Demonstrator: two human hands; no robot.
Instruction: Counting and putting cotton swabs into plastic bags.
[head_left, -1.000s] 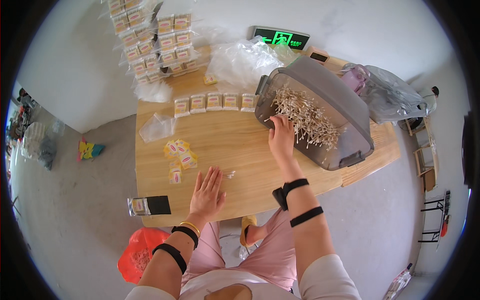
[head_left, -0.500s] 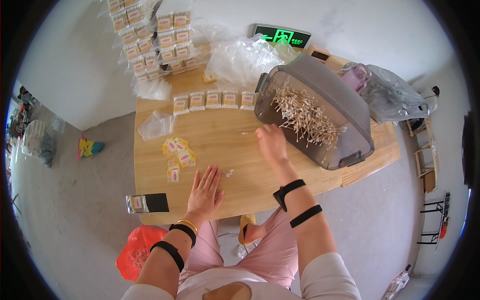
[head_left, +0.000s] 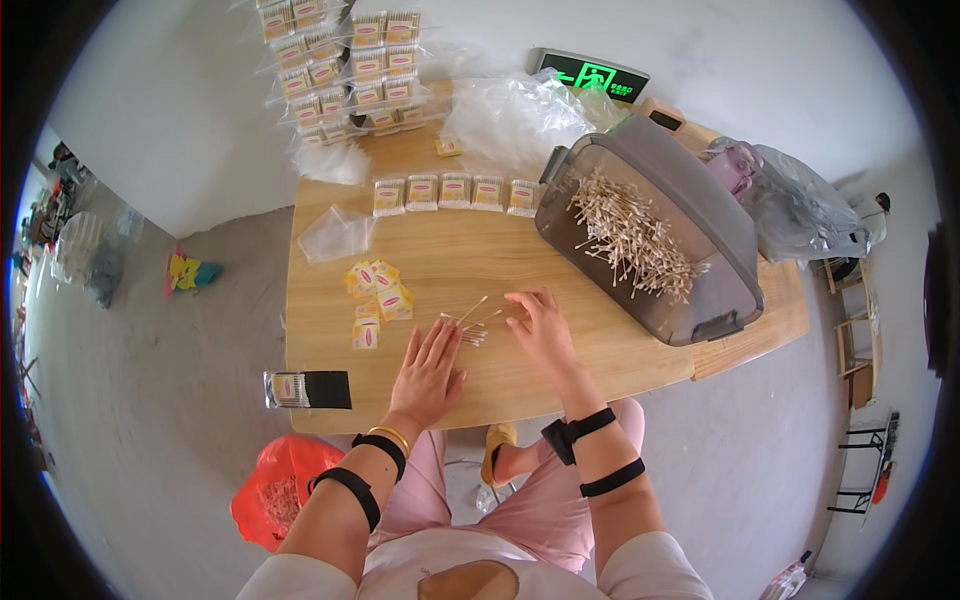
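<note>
Yellow cards (head_left: pixel 393 303) lie loose on the counter (head_left: pixel 450 250), left of the left hand (head_left: pixel 428 368), which is flat, palm down, fingertips at a few loose swabs (head_left: pixel 476 335). Right hand (head_left: pixel 543 330) is open just right of those swabs, thumb apart from fingers; farther right, gray bin (head_left: pixel 700 190) sits tilted, more swabs heaped inside.

Diffuse, fairly bright light on your left hand (head_left: pixel 428 375) and right hand (head_left: pixel 545 332). Beyond them, clear plastic bags (head_left: pixel 510 122) show white glare; emergency sign (head_left: pixel 592 78) glows green. Fisheye curves the wooden table (head_left: pixel 515 395) near your wrists; outer rim black.
</note>
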